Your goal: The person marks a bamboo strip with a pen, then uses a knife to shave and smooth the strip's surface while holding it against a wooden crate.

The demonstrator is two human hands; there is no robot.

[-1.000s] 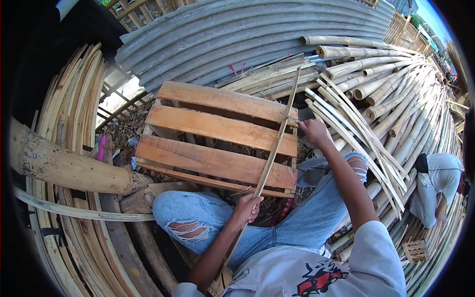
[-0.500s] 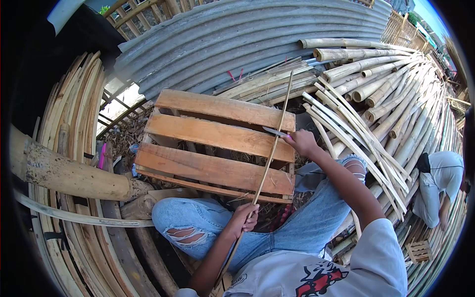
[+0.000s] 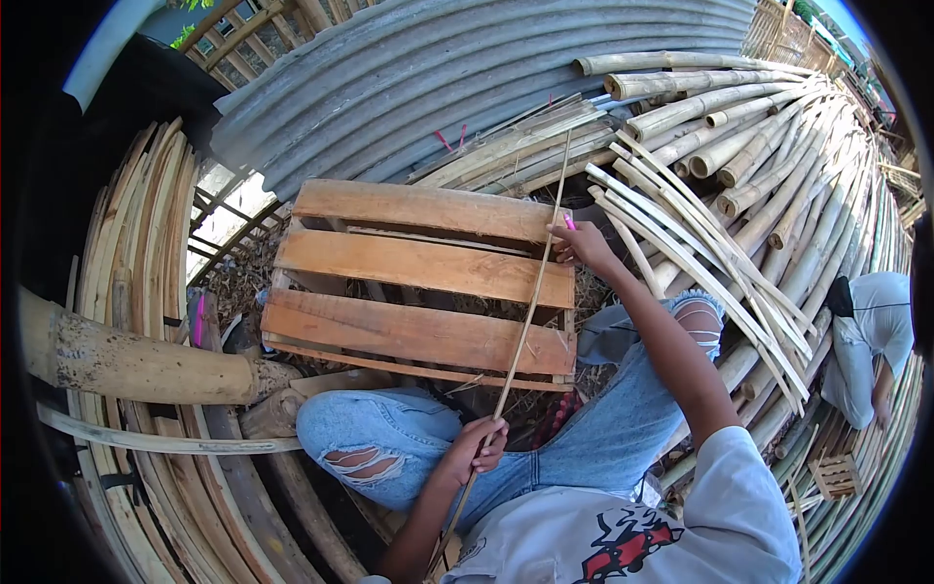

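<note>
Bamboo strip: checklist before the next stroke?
1. Left hand grip on the bamboo strip: closed around the lower part, ok.
2. Right hand grip: curled at the strip's upper part, by the far edge of the wooden pallet, ok.
3. Tool in the right hand: only a pink bit shows, blade cannot tell.
4. Strip support: it runs across the pallet, contact cannot tell.
5. Knee in ripped jeans: beside the strip's lower end, probably not ok.
6. Other person: far right, apart from the strip, ok.

A wooden pallet [image 3: 418,263] sits on littered ground [image 3: 243,282], with bamboo poles [image 3: 759,165] and split slats [image 3: 146,253] piled around it
</note>
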